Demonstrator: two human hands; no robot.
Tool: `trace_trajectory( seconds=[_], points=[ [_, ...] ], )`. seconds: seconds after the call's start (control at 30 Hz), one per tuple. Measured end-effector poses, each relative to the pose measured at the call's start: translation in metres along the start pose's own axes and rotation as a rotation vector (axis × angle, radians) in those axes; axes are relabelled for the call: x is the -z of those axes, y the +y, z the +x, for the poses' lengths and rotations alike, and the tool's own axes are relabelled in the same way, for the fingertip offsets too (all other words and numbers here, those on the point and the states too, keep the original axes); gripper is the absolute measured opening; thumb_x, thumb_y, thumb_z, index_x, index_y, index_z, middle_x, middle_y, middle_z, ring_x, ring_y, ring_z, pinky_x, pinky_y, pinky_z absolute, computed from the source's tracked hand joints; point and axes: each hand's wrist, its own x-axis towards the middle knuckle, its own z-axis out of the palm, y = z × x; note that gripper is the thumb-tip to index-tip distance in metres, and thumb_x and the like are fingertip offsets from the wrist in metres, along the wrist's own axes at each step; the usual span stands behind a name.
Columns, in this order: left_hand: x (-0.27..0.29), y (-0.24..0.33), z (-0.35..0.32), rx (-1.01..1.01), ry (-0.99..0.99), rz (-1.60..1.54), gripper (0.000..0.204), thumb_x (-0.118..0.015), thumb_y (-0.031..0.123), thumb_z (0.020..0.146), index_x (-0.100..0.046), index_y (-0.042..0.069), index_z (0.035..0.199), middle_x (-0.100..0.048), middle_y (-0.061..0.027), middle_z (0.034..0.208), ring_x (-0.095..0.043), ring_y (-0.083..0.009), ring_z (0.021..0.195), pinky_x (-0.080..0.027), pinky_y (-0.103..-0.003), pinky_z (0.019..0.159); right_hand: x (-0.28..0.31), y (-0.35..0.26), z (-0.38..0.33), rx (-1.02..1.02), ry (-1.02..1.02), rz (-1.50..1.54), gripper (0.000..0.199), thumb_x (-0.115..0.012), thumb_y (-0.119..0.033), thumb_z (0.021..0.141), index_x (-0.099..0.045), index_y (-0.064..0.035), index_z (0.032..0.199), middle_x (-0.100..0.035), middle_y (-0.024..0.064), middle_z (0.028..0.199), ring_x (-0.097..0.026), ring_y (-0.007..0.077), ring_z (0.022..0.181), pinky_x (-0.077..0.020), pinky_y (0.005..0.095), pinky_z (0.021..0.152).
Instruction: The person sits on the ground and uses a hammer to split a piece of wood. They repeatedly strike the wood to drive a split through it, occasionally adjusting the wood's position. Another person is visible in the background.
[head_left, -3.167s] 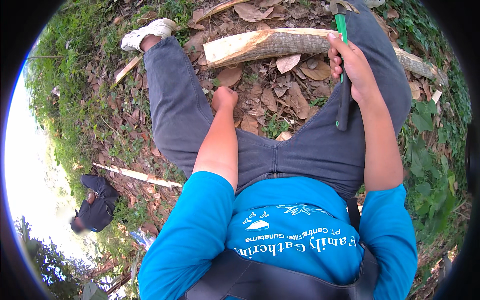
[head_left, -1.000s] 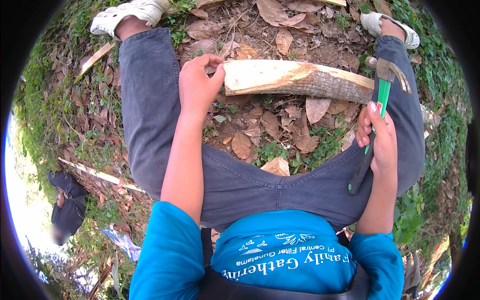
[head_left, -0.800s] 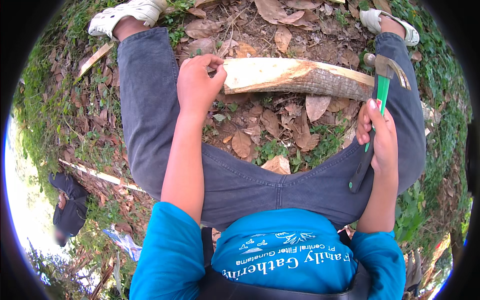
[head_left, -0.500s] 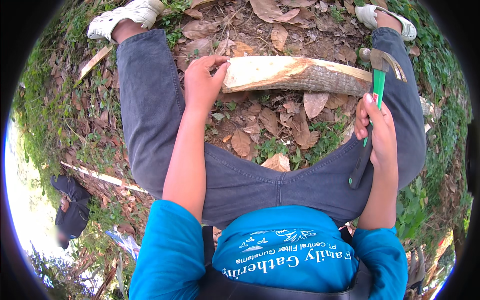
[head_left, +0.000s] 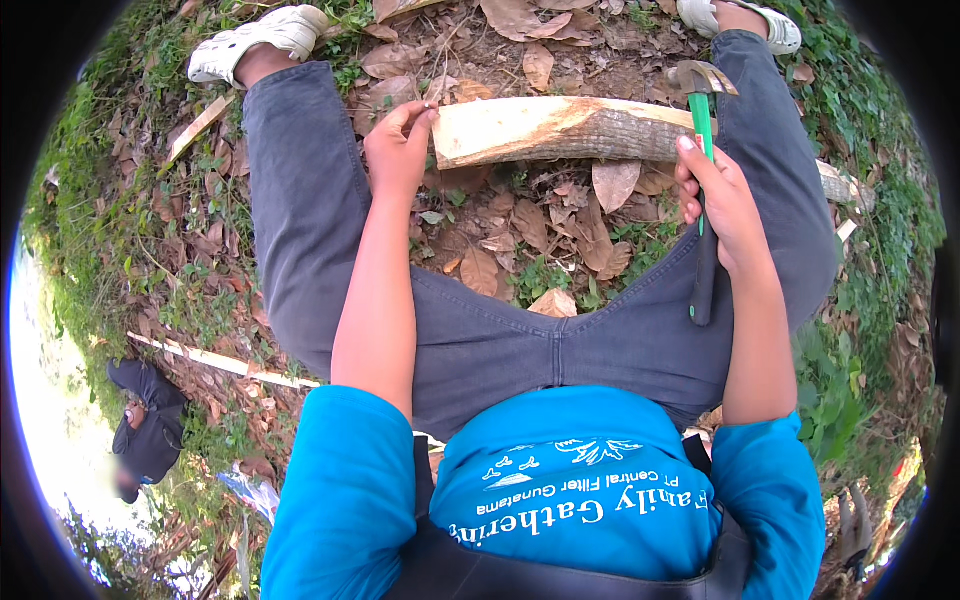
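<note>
A split piece of log (head_left: 545, 125), pale on its cut face and barked along its near side, lies crosswise over the leafy ground between my legs. At its left end is my left hand (head_left: 400, 145), thumb and forefinger pinched together around something small and dark at their tips, too small to make out. My right hand (head_left: 728, 200) grips a claw hammer (head_left: 701, 115) by its green and black handle. The hammer's metal head points away from me, above the right end of the log, and the black handle end hangs over my right thigh.
Dry leaves (head_left: 480, 270) and green plants cover the ground. A wood chunk (head_left: 552, 303) sits close to my lap. Thin wooden strips (head_left: 215, 357) lie to the left, and another log piece (head_left: 845, 185) is beyond my right leg. A person in dark clothes (head_left: 148, 415) is at far left.
My right hand has lifted the hammer up and to the left, its head now farther from me. My left hand still pinches at the log's left end.
</note>
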Motion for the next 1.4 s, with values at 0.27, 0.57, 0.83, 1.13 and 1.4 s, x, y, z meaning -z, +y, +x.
trace_trajectory(
  seconds=[0.27,0.57,0.83,1.13,1.4],
  points=[
    [-0.004,-0.010,0.000,-0.069,0.037,0.038,0.015,-0.068,0.010,0.092,-0.074,0.003,0.104,-0.074,-0.0018,0.090,-0.066,-0.0056,0.078,-0.053,-0.024,0.072,-0.003,0.017,0.005,-0.039,-0.019,-0.096,0.035,-0.058,-0.042,0.099,-0.056,-0.0107,0.085,-0.043,-0.0069,0.069,-0.042,0.0043,0.056,-0.0388,0.0224,0.053],
    [-0.008,-0.016,-0.003,-0.146,0.090,0.002,0.017,-0.067,0.011,0.092,-0.074,0.004,0.106,-0.075,-0.0039,0.091,-0.067,-0.0078,0.079,-0.053,-0.025,0.074,-0.011,0.052,0.013,0.154,-0.068,-0.277,0.043,-0.061,-0.017,0.095,-0.056,-0.0017,0.134,-0.053,-0.0038,0.080,-0.049,0.0044,0.061,-0.0434,0.0240,0.056],
    [-0.006,-0.008,-0.008,-0.124,0.077,0.021,0.017,-0.068,0.011,0.090,-0.074,0.004,0.104,-0.075,-0.0106,0.092,-0.071,-0.0153,0.081,-0.053,-0.029,0.073,-0.043,0.061,-0.017,-0.053,-0.210,-0.254,0.035,-0.055,-0.019,0.099,-0.053,-0.0068,0.131,-0.052,-0.0010,0.078,-0.052,0.0059,0.057,-0.0455,0.0243,0.050],
    [-0.011,-0.010,-0.007,-0.179,0.131,0.038,0.016,-0.070,0.012,0.087,-0.075,0.005,0.101,-0.073,-0.0124,0.094,-0.071,-0.0236,0.079,-0.054,-0.032,0.073,-0.063,0.087,-0.020,0.270,-0.066,-0.551,0.031,-0.059,-0.022,0.098,-0.064,-0.0043,0.123,-0.057,-0.0021,0.084,-0.050,0.0068,0.076,-0.0431,0.0255,0.069],
    [-0.012,-0.018,-0.008,-0.218,0.155,0.030,0.018,-0.071,0.012,0.088,-0.074,0.002,0.103,-0.074,-0.0123,0.095,-0.070,-0.0178,0.077,-0.054,-0.030,0.072,-0.121,0.008,-0.063,0.677,-0.135,-0.131,0.029,-0.057,-0.019,0.101,-0.060,-0.0033,0.126,-0.053,-0.0034,0.074,-0.044,0.0038,0.065,-0.0386,0.0239,0.059]
  ],
)
